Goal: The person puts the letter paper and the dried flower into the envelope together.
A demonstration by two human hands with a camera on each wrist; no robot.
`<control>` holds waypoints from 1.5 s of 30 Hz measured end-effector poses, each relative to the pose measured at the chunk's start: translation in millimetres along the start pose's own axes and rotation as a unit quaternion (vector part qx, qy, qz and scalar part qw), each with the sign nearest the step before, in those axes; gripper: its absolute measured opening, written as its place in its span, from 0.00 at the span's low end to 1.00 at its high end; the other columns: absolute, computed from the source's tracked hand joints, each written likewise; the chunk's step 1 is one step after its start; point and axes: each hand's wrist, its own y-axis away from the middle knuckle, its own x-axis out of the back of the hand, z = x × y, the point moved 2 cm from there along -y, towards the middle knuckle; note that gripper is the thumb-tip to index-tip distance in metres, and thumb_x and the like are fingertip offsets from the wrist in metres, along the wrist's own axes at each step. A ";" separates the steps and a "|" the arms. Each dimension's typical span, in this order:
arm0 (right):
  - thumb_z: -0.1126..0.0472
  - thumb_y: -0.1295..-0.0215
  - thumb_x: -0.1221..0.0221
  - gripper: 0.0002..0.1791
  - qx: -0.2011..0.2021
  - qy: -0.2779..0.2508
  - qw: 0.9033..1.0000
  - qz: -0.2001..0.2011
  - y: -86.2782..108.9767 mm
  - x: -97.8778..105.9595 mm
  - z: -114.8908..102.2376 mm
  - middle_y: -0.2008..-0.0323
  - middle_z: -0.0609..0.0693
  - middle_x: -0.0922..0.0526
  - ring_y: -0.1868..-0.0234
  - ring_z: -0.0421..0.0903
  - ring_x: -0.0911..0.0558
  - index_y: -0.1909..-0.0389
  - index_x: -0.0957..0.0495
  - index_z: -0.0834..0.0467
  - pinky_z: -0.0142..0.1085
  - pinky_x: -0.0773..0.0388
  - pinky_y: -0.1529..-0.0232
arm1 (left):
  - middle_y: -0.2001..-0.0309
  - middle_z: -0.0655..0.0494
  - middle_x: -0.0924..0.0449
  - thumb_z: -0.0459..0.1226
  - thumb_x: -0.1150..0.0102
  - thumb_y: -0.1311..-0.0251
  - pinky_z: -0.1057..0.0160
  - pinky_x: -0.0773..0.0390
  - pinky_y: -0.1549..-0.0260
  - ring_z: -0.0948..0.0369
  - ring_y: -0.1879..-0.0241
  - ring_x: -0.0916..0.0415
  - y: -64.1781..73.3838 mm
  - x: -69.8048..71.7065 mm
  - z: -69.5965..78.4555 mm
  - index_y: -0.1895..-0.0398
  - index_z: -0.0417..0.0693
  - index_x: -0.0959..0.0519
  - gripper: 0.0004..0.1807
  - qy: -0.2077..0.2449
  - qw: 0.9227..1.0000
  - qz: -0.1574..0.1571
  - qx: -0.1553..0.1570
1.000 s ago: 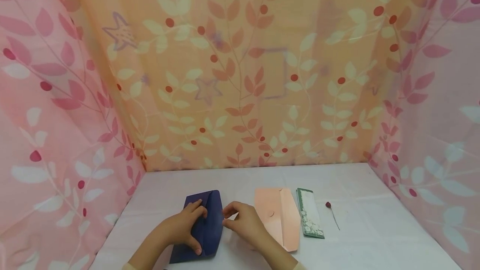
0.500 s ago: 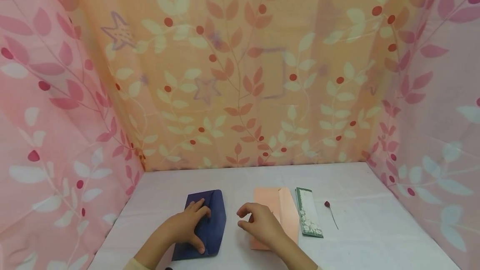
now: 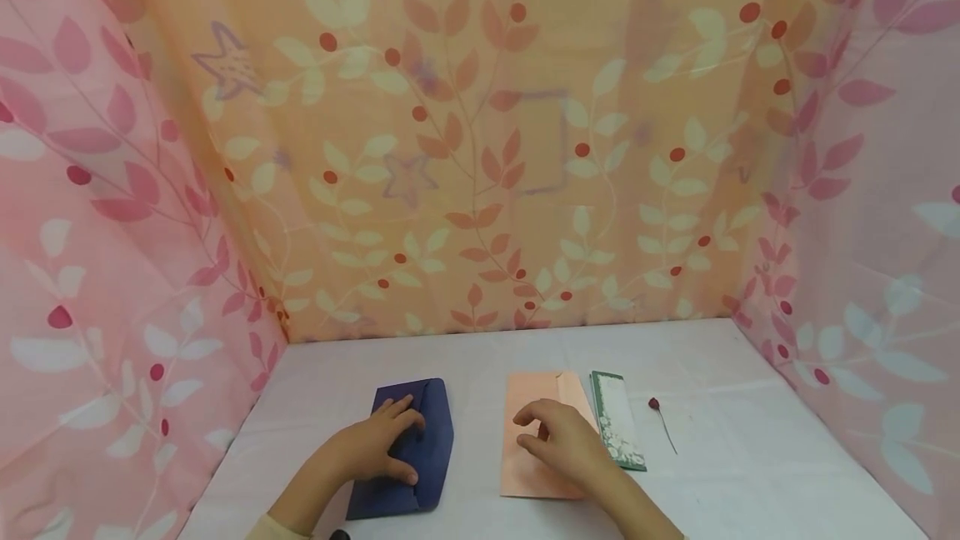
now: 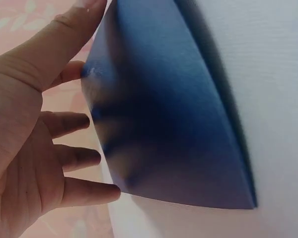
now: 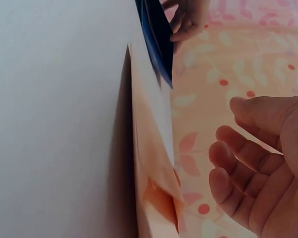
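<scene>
Resting on the dark blue envelope, the left hand spreads its fingers wide, thumb well apart from the rest. Nothing is gripped; the fingertips simply touch the paper. The envelope lies on the white cloth, left of centre, with its blue flap folded out to the right. It should be very light and fairly stiff, smooth enough to slide under a careless push and easy to crease. A gentle pinch at a long edge seems the best hold; the thin flap would likely bend if pulled at its tip.

The right hand holds nothing. Its fingers curl loosely above the peach envelope, thumb and forefinger a little apart. That envelope probably handles much the same, with its peach flap also turned out to the right. Both are flat pockets, but whether either has anything inside cannot be told from these angles.

Beside the peach envelope lies a narrow card with a green floral border, likely stiff enough to lift by one edge. Farther right is a thin-stemmed red flower, probably brittle and best taken low on the stem.
</scene>
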 end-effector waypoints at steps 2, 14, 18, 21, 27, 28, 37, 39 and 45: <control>0.58 0.37 0.30 0.09 -0.002 0.013 1.000 0.006 3.3 4.2 3.6 0.56 0.41 0.14 0.72 0.31 0.27 0.58 0.17 0.43 0.29 0.27 0.71 | 0.22 0.41 0.42 0.65 0.27 0.54 0.25 0.32 0.43 0.30 0.25 0.48 -1.5 1.7 0.2 0.40 0.64 0.26 0.39 -0.002 1.000 0.006 -0.006; 0.57 0.38 0.29 0.11 0.002 0.068 0.997 0.026 23.9 26.5 18.1 0.56 0.34 0.16 0.72 0.29 0.28 0.56 0.16 0.43 0.28 0.29 0.70 | 0.26 0.56 0.32 0.62 0.31 0.44 0.43 0.25 0.37 0.50 0.27 0.33 -18.6 9.2 34.2 0.43 0.61 0.23 0.30 -0.072 0.995 0.032 -0.061; 0.57 0.40 0.28 0.12 0.007 0.087 0.995 0.038 29.3 32.0 23.8 0.55 0.32 0.17 0.72 0.28 0.28 0.55 0.16 0.44 0.28 0.29 0.71 | 0.26 0.57 0.31 0.60 0.30 0.42 0.47 0.23 0.39 0.53 0.29 0.32 -26.4 9.0 51.9 0.42 0.60 0.22 0.28 -0.093 0.991 0.043 -0.091; 0.58 0.40 0.28 0.13 0.005 0.083 0.996 0.042 33.2 35.7 29.0 0.55 0.33 0.17 0.72 0.28 0.29 0.55 0.16 0.46 0.28 0.29 0.71 | 0.27 0.59 0.31 0.59 0.30 0.42 0.50 0.23 0.39 0.54 0.29 0.32 -33.6 6.9 64.3 0.43 0.61 0.22 0.27 -0.095 0.989 0.043 -0.103; 0.59 0.41 0.27 0.14 0.000 0.085 0.996 0.040 40.9 39.8 42.6 0.55 0.34 0.16 0.72 0.27 0.29 0.54 0.15 0.46 0.28 0.29 0.72 | 0.26 0.61 0.32 0.59 0.30 0.43 0.51 0.24 0.37 0.54 0.27 0.34 -49.2 0.9 87.0 0.42 0.63 0.22 0.28 -0.105 0.986 0.035 -0.123; 0.59 0.41 0.27 0.14 -0.001 0.085 0.996 0.041 41.5 40.3 44.6 0.55 0.34 0.16 0.72 0.27 0.29 0.55 0.15 0.46 0.28 0.29 0.71 | 0.26 0.61 0.32 0.59 0.30 0.42 0.51 0.24 0.37 0.54 0.26 0.34 -51.8 0.3 91.0 0.42 0.63 0.22 0.28 -0.108 0.985 0.035 -0.128; 0.59 0.42 0.27 0.13 -0.008 0.075 0.996 0.043 43.9 39.8 60.3 0.58 0.35 0.17 0.72 0.28 0.28 0.56 0.15 0.47 0.28 0.28 0.70 | 0.27 0.64 0.31 0.59 0.31 0.41 0.56 0.21 0.41 0.58 0.28 0.32 -76.1 -8.1 123.2 0.41 0.63 0.22 0.28 -0.120 0.977 0.032 -0.174; 0.59 0.42 0.27 0.13 -0.007 0.075 0.996 0.044 43.4 39.2 62.0 0.59 0.35 0.17 0.72 0.28 0.28 0.56 0.15 0.47 0.28 0.28 0.70 | 0.27 0.64 0.31 0.60 0.31 0.41 0.58 0.21 0.42 0.59 0.29 0.31 -81.0 -10.7 127.3 0.41 0.64 0.22 0.28 -0.124 0.974 0.032 -0.184; 0.63 0.42 0.28 0.12 0.014 0.067 0.996 0.050 45.1 38.2 62.7 0.57 0.36 0.16 0.71 0.28 0.27 0.58 0.15 0.48 0.29 0.27 0.69 | 0.27 0.64 0.31 0.60 0.31 0.41 0.58 0.22 0.41 0.60 0.29 0.32 -93.8 -18.1 136.3 0.40 0.66 0.22 0.28 -0.114 0.973 0.024 -0.201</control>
